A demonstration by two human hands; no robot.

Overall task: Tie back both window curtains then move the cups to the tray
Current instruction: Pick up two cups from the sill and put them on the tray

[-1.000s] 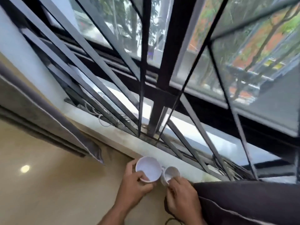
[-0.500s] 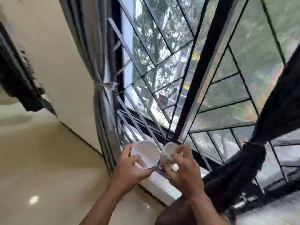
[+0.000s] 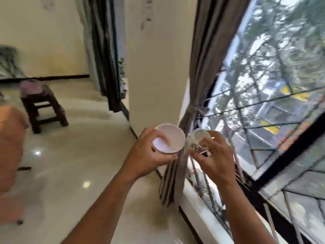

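My left hand grips a white cup from below, its open mouth facing me. My right hand holds a second white cup with a dark print on its side, tilted toward the first. Both cups are in the air beside the window. Behind them hangs the left grey curtain, gathered and tied at its middle by a band. The other curtain and the tray are out of view.
A barred window with a white sill runs along the right. A cream wall pillar stands ahead. A dark wooden stool sits on the glossy floor at left, near a blurred orange shape.
The view has swung left from the window toward the room. Both hands have lifted the cups off the sill and carry them away from it.
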